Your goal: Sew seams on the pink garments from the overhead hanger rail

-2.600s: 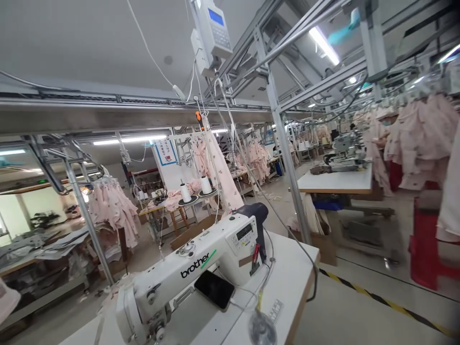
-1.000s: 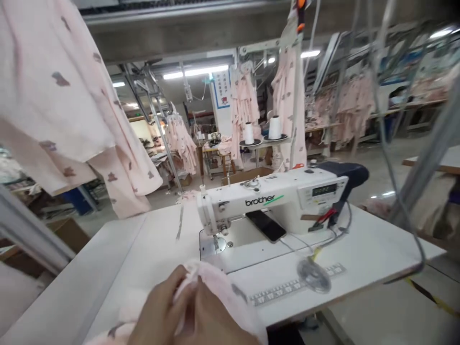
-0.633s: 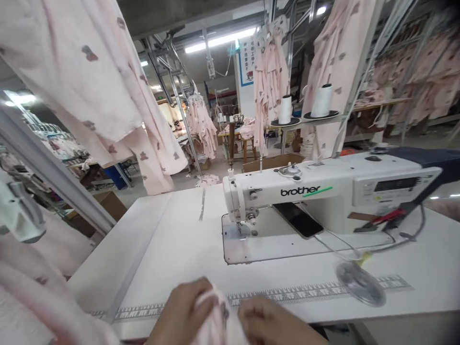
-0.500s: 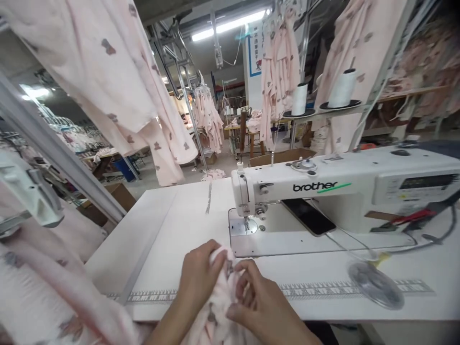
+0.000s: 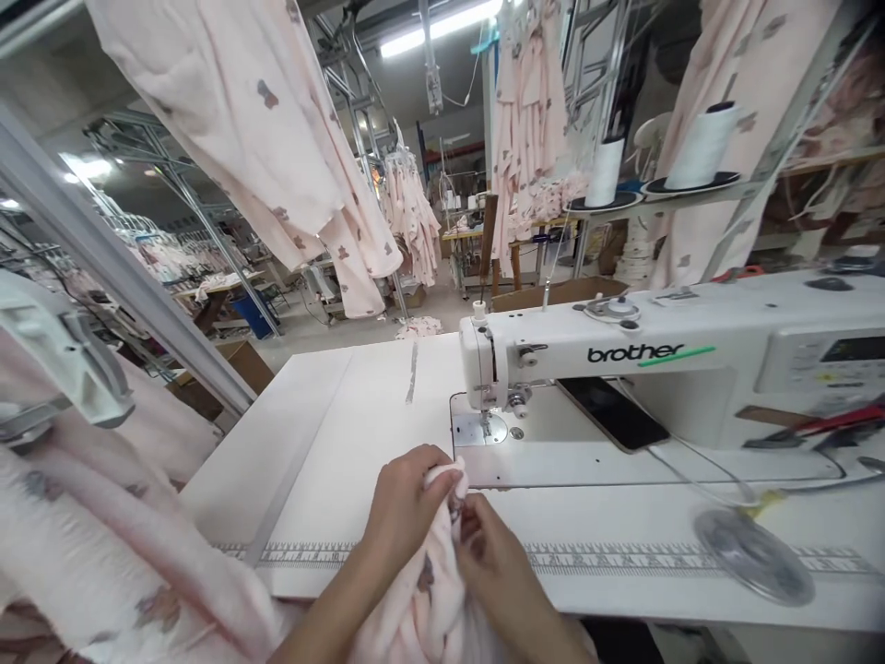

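Note:
A fluffy pale pink garment [image 5: 427, 604] with brownish bear-like prints is bunched up at the front edge of the white sewing table [image 5: 373, 406]. My left hand [image 5: 409, 493] is closed on its upper end, with the thumb pressed over the fabric. Close beside it, my right hand [image 5: 494, 558] pinches the garment's right side with curled fingers. Both hands are just in front of the white sewing machine [image 5: 664, 346]; its needle and presser foot [image 5: 488, 424] stand over the metal plate, with no fabric under them.
A phone [image 5: 612, 412] leans by the machine arm. A clear round disc [image 5: 753, 556] lies over the printed ruler strip [image 5: 626, 559]. Pink garments [image 5: 228, 120] hang at the left, beside a white clamp [image 5: 65, 355]. Thread cones [image 5: 703, 145] stand behind the machine.
The view has shifted slightly, so the machine sits further right. My right hand has come in closer to the left one, its fingers now on the fabric, and the bunched end stands higher.

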Motion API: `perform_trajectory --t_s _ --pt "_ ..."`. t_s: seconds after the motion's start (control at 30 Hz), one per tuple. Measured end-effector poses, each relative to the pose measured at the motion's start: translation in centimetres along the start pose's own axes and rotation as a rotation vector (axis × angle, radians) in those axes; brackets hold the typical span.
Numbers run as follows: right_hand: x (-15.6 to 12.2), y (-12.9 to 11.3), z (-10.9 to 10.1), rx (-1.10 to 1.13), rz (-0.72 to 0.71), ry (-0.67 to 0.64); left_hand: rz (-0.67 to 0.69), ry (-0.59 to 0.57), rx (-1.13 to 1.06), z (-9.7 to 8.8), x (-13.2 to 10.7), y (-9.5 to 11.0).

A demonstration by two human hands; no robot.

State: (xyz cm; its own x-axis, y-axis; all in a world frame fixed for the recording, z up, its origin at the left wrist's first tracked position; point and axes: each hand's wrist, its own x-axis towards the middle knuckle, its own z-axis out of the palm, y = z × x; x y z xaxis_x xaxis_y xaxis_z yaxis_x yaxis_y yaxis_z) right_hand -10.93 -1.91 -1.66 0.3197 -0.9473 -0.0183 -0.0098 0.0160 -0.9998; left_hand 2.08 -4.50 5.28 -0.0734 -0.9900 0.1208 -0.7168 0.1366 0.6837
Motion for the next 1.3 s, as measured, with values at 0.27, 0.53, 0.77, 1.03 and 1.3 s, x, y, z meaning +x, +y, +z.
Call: perform_trajectory --t_s 0.27,0.53,0.77,1.03,1.3 --pt "0.2 -3.4 -7.3 0.703 0.227 -0.379 0.216 -0.239 0.039 -2.6 -0.8 2.1" --pt "-0.8 -2.7 -8.8 -0.236 -0.197 -0.109 0.069 -0.115 -0.164 2.1 -2.1 1.1" --pt "0.3 -5.3 -7.7 -0.353 -0.233 -0.156 -0.08 -0.01 -0.288 3.1 -2.0 1.3" --pt "2.2 -5.4 -8.4 -0.045 0.083 -0.427 0.052 -0.109 -0.165 2.3 -2.8 1.1" --pt "2.1 -3.3 -7.3 0.463 0.381 -0.479 0.263 0.059 -0.206 3.9 -3.5 -0.7"
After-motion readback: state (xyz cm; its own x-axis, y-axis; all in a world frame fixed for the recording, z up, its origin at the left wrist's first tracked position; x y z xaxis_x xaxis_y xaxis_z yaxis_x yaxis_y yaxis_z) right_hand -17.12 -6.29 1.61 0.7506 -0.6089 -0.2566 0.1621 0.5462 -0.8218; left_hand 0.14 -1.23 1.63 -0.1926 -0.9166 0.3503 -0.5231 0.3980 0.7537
